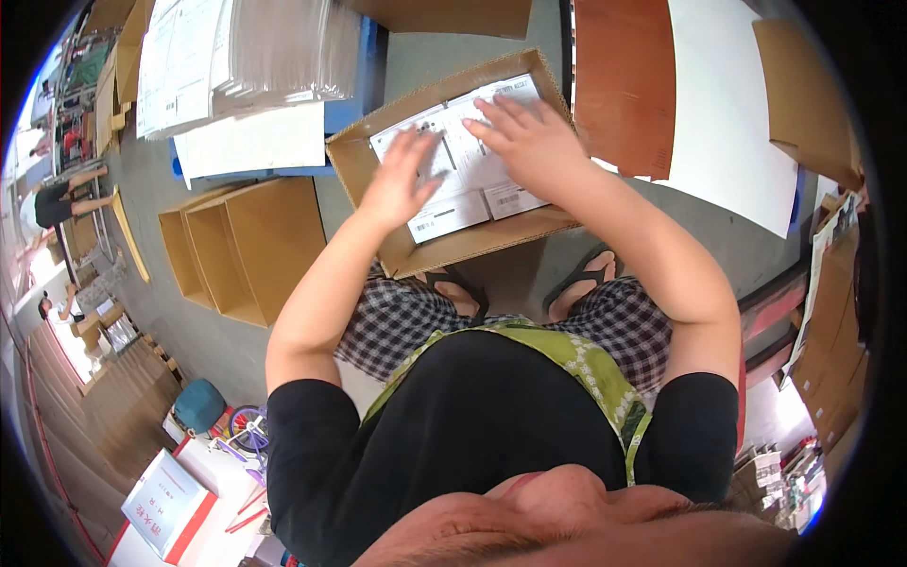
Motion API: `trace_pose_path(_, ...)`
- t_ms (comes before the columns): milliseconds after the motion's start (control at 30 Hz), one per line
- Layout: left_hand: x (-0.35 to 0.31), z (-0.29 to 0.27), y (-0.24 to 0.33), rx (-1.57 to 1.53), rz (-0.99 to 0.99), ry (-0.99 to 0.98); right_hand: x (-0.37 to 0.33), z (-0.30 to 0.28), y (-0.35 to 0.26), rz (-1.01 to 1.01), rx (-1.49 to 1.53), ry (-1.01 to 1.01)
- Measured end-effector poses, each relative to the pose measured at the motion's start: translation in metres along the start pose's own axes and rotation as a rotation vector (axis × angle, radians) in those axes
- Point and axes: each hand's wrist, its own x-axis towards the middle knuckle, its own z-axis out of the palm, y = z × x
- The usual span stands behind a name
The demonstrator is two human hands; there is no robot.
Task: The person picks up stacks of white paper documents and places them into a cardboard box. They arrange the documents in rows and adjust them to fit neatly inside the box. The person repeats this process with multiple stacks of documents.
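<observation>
Holding both hands inside an open cardboard carton (487,244), above white printed packets (464,163) laid flat in two side-by-side groups. Poised with the left hand (397,189) over the left group, fingers loosely parted, thumb out, closed round nothing visible; too blurred to tell touching from hovering. Spread with the right hand (540,149) over the far part of the right group, fingers fanned wide, gripping nothing visible. Cannot tell what bears the carton, set at a slant above the feet. Could widen the seam between the groups by pushing unevenly. Could crease a top cover by dragging fingertips sideways. Could bend or skew the carton by leaning the right wrist on its side wall. Could knock neighbours by swinging wide to the left, near plastic-wrapped stacks (288,52) and brown boxes (274,248).
</observation>
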Motion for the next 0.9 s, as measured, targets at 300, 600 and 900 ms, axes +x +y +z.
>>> trace_pose_path(300,-0.061,0.000,-0.032,-1.092,-0.729,0.097,-0.064,0.034,0.038,0.238,0.905,0.173)
trace_pose_path(600,-0.008,0.062,-0.006,-0.089,-0.529,-0.086,-0.060,0.052,0.032,0.305,1.032,0.311)
trace_pose_path(900,0.013,0.089,0.013,0.142,-0.601,-0.173,-0.049,0.044,0.002,0.271,0.849,0.134)
